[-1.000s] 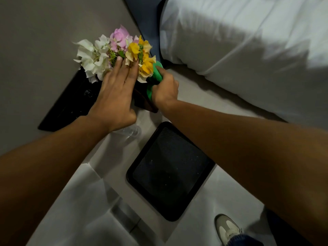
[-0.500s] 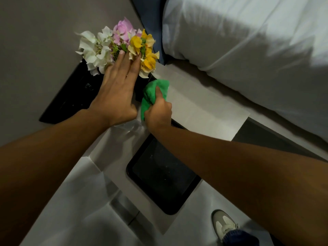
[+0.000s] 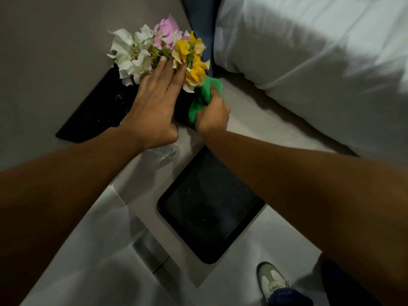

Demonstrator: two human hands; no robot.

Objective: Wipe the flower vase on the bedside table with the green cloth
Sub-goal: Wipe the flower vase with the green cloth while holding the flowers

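Observation:
The flower vase [image 3: 166, 151] is clear glass, and only its base shows below my left palm on the white bedside table [image 3: 141, 180]. White, pink and yellow flowers [image 3: 154, 47] rise from it against the wall. My left hand [image 3: 154, 107] lies over the vase with its fingers stretched up into the blooms, steadying it. My right hand [image 3: 213, 117] is closed on the bunched green cloth [image 3: 202, 96], which is pressed against the vase's right side just under the yellow flowers. The vase body is hidden by both hands.
A black rounded tray [image 3: 209, 206] lies on the table below my right forearm. A black panel [image 3: 95, 115] sits along the wall at the left. A white pillow [image 3: 309, 62] on the bed borders the table at the right. My shoe [image 3: 271, 279] shows on the floor.
My right hand slid the cloth down the vase toward me half a second ago and has now moved it back up under the yellow flowers. My left hand stayed in place.

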